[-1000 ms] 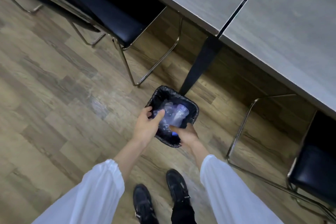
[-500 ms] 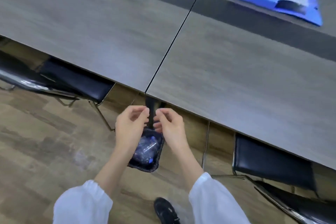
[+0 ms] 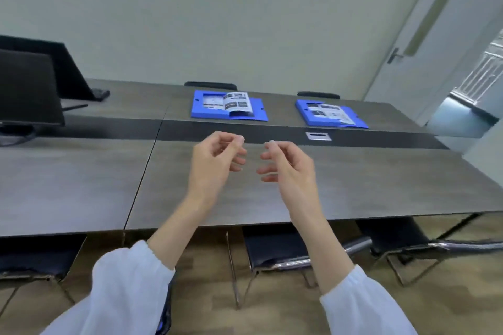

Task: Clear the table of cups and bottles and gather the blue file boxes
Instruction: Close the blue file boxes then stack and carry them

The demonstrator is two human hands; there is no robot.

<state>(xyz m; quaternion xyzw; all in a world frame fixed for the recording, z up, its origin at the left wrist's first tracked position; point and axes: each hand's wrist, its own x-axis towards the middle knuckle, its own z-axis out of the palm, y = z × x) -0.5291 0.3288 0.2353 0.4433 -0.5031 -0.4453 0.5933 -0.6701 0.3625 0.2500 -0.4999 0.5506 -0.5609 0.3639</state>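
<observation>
Two blue file boxes lie open on the far side of the grey table. The left file box has a printed booklet on it; the right file box also carries printed pages. My left hand and my right hand are raised side by side above the near half of the table, fingers loosely curled and apart, holding nothing. No cups or bottles show on the table. A sliver of the black bin peeks out beside my left sleeve.
A black monitor and a second dark screen stand at the table's far left. Black chairs are tucked under the near edge, others behind the far edge. A small metal socket plate sits in the dark centre strip. A door is at right.
My view has lifted from the floor bin with bottles up to the table top. Both hands left the bin and rose empty over the table.
</observation>
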